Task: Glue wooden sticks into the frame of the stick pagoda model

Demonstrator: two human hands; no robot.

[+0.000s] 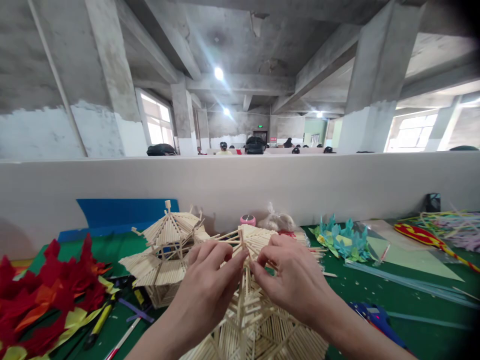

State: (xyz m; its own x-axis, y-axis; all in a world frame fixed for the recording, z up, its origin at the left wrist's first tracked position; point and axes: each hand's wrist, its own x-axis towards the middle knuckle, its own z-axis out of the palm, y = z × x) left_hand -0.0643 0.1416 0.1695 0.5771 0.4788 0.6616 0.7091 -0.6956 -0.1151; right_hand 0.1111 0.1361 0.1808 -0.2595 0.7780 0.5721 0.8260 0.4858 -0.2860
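Note:
In front of me stands a stick model (pixel 270 330) built from thin pale wooden sticks, with a ribbed base and a lattice frame rising from it. My left hand (pixel 212 272) is closed at the frame's peak, thumb and index finger pinching the sticks there. Facing it, my right hand (pixel 288 275) also pinches at the peak, its fingertips close to the left ones. The fingers partly cover what lies between them. Just behind the fingertips shows a fan of sticks (pixel 257 235). A finished-looking stick pavilion (pixel 170 230) with tiered roofs stands behind my left hand.
Red paper or felt shapes (pixel 45 300) and a yellow utility knife (pixel 100 320) lie at left. At right are a turquoise paper flower (pixel 345 237), pale blue strips (pixel 405 280) and a blue glue gun (pixel 377 320). A white partition (pixel 337 185) borders the green table.

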